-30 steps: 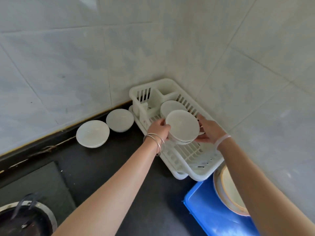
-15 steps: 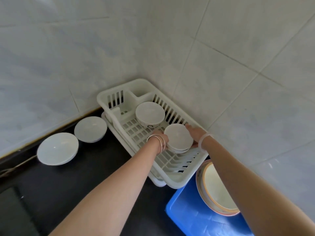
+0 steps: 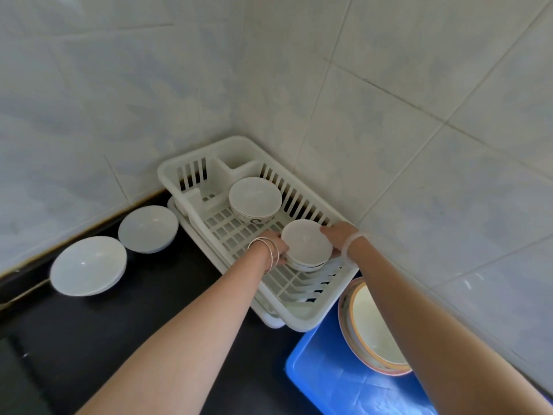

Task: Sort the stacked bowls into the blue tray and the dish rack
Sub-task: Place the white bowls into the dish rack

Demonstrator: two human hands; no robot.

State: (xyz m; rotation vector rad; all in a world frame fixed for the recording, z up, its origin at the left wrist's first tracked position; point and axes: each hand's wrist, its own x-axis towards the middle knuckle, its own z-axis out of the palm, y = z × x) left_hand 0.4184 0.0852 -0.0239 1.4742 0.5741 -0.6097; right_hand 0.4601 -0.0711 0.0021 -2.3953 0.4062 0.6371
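Note:
A small stack of white bowls [image 3: 306,245] rests low inside the white dish rack [image 3: 191,172], near its front half. My left hand [image 3: 273,245] grips the stack's left side and my right hand [image 3: 336,236] grips its right side. Another white bowl stack [image 3: 255,197] stands farther back in the rack. The blue tray [image 3: 335,384] lies at the lower right, with orange-rimmed plates [image 3: 371,327] leaning in it, partly behind my right forearm.
Two larger white bowls [image 3: 88,265] [image 3: 148,229] sit on the dark counter [image 3: 104,339] left of the rack. Tiled walls meet in a corner right behind the rack and close off the right side.
Both hands have carried the bowl stack down into the rack's front half, where it now sits low on the grid. The view has swung to the right.

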